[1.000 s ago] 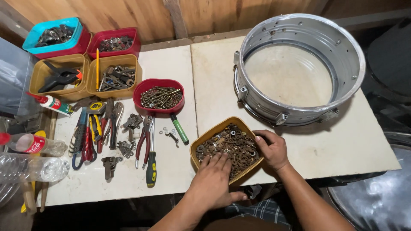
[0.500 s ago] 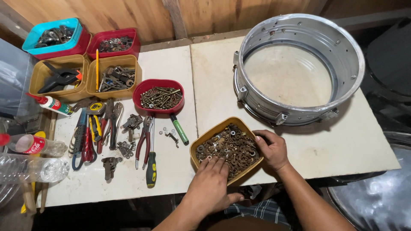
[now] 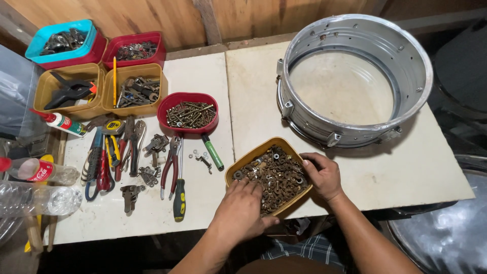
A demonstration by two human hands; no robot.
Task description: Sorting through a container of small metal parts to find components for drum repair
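**A:** Where are the hands?

**B:** Both are at the yellow tub [image 3: 242, 163], which sits at the near edge of the white bench [image 3: 203, 71] and is full of rusty nuts and washers [image 3: 276, 175]. The left hand [image 3: 242, 212] lies palm down over the tub's near left corner, fingers spread and dipped among the hardware. Its grip is loose; whether a piece is pinched under the fingertips cannot be told.

**A:** And the right?

**B:** The right hand [image 3: 321, 176] wraps the tub's right rim, thumb at the inside edge, fingers curled around the outer wall, a narrow grip closed on the tub itself.

**A:** What lies around them?

**B:** Beyond the right hand, well apart, a bare metal drum shell [image 3: 406, 66] rests on its side rim, lugs along its wall. Beyond the left hand stands a red tub of screws [image 3: 187, 112], with a green-handled tool [image 3: 213, 152] just below it. Further left of that hand, pliers [image 3: 170, 165] and a black-and-yellow screwdriver [image 3: 179, 198] lie flat beside a row of more hand tools. Far off at the bench's back left corner sit more yellow, red and teal tubs of parts. Plastic bottles [image 3: 35, 170] lie at the far left edge.
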